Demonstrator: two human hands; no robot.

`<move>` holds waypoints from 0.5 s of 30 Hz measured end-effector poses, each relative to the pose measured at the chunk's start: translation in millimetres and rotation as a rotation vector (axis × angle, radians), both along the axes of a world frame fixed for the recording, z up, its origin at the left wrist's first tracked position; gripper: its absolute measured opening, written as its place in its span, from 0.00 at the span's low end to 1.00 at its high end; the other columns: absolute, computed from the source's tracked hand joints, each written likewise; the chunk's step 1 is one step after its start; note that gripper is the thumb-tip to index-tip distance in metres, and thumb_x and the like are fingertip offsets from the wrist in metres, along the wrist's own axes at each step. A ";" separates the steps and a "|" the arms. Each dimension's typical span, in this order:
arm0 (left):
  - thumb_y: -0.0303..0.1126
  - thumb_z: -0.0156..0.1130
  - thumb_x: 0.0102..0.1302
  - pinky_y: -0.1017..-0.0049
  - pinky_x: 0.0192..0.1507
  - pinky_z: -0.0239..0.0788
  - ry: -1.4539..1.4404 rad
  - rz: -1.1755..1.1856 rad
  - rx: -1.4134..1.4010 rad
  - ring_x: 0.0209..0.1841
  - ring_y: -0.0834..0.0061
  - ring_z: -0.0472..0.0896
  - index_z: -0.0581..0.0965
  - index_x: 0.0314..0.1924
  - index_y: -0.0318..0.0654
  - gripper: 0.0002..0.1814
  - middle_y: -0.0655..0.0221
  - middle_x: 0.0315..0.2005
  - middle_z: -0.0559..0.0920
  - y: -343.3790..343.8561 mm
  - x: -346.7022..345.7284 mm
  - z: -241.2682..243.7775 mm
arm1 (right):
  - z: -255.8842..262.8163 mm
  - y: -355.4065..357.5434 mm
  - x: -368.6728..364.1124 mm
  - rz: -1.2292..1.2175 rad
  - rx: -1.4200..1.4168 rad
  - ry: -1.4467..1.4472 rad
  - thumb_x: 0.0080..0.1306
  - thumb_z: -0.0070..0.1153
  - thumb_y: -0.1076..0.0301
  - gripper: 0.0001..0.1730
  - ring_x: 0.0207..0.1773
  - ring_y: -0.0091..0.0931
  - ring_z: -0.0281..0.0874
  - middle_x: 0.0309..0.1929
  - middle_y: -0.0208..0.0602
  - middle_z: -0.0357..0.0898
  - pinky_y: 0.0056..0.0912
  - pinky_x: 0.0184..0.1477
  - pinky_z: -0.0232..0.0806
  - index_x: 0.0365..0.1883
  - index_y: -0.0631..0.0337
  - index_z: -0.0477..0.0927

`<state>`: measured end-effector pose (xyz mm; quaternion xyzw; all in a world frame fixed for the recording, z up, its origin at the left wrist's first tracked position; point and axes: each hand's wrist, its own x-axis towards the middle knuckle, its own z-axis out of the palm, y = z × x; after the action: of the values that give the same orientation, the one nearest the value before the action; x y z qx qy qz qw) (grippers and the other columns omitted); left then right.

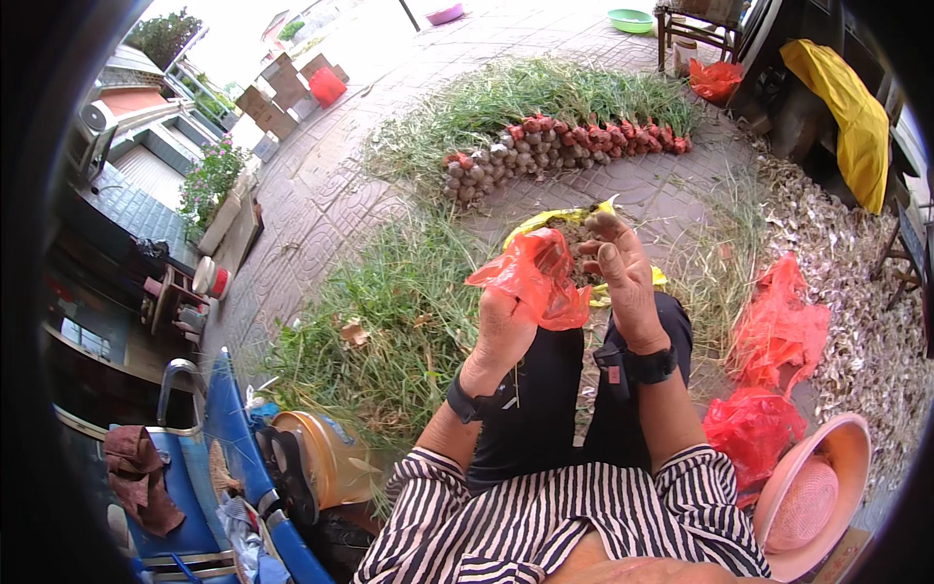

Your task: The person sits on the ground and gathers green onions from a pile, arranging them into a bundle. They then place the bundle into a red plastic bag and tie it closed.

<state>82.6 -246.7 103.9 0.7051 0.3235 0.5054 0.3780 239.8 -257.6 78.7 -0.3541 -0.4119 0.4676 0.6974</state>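
Observation:
A crumpled red plastic bag (543, 274) is in my left hand (505, 332), gripped at its near side. Its mouth gapes upward. Close by on the right, my right hand (627, 281) is raised with fingers apart and nothing in it; its fingertips look soiled. Below and beyond both hands lies a yellow sack (540, 219) holding brown soil (576, 252), partly hidden by the bag. Farther out, rows of round grey-brown balls (503, 164) lie on the paving, with green grassy stems (540, 91) behind them. Several balls have red plastic wraps (620, 139).
Loose grassy plants (394, 314) are heaped at left. More red plastic bags (781, 328) and a pink basin (854, 445) with a sieve (803, 504) lie at right, near scattered pale dry husks (861, 292). A blue chair (241, 438) and an orange-yellow bucket (328, 460) stand at lower left.

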 end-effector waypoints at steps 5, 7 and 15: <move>0.19 0.53 0.59 0.75 0.47 0.66 0.075 0.067 0.081 0.44 0.74 0.75 0.73 0.47 0.29 0.14 0.66 0.42 0.77 2.5 -6.3 -3.7 | 3.6 -4.9 -16.1 0.344 -0.032 0.111 0.63 0.56 0.68 0.26 0.51 0.20 0.69 0.50 0.33 0.72 0.25 0.54 0.62 0.58 0.66 0.64; 0.22 0.56 0.60 0.78 0.52 0.64 0.030 0.029 -0.035 0.50 0.78 0.73 0.70 0.54 0.32 0.20 0.69 0.48 0.75 1.9 -5.9 -4.1 | 1.9 -5.4 -19.8 0.351 -0.076 0.110 0.63 0.56 0.69 0.21 0.47 0.19 0.70 0.46 0.32 0.74 0.22 0.51 0.64 0.53 0.68 0.69; 0.19 0.55 0.59 0.77 0.49 0.66 -0.212 0.146 -0.155 0.46 0.78 0.75 0.73 0.49 0.30 0.16 0.68 0.45 0.77 1.2 -3.3 -9.2 | -3.3 -4.3 -28.9 0.364 -0.149 0.120 0.65 0.53 0.68 0.17 0.42 0.16 0.70 0.43 0.29 0.76 0.19 0.46 0.66 0.50 0.68 0.72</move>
<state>79.2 -245.6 94.7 0.5912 0.3701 0.5765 0.4256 210.9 -261.9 75.4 -0.2957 -0.3910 0.6354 0.5967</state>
